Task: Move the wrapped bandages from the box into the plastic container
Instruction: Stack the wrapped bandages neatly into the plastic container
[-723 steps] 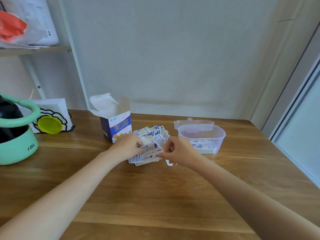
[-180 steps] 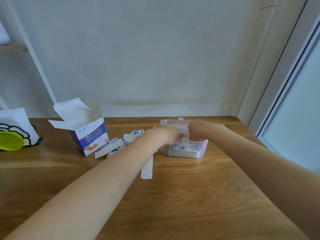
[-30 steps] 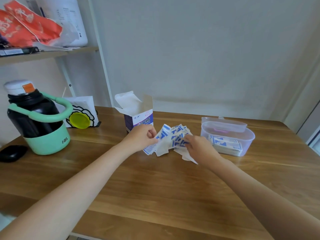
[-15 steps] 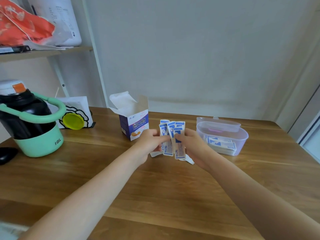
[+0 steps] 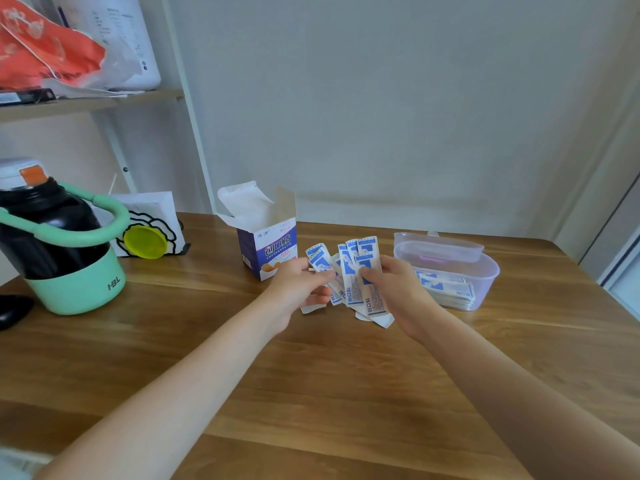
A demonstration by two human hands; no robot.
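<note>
Wooden table (image 5: 329,393) planks fill the lower part of the view, and 2 bare forearms are stretched across them toward the middle. A fanned bunch of wrapped bandages (image 5: 353,275), white with blue print, is held upright between both hands above the tabletop. The left hand (image 5: 298,285) is closed on the left side of the fan, thumb pressed onto the front of the wrappers; the right hand (image 5: 394,289) is closed on the right side, thumb laid over the foremost strip. A few plain white strips are seen hanging below the bunch, close to the table; whether they touch it cannot be told.

Just behind the left hand, the bandage box (image 5: 270,247) is stood upright with its top flaps open; its inside cannot be seen. To the right of the right hand, the clear plastic container (image 5: 485,271) is set on the table with its lid tipped back at the far rim. A flat stack of wrapped bandages is seen through its wall, lying on the bottom.

At the left edge, a black jug in a mint-green base with a mint-green handle (image 5: 59,244) is placed, with a white card holder bearing a yellow disc (image 5: 145,241) beside it. A shelf (image 5: 86,102) with red-and-white bags is mounted above.
</note>
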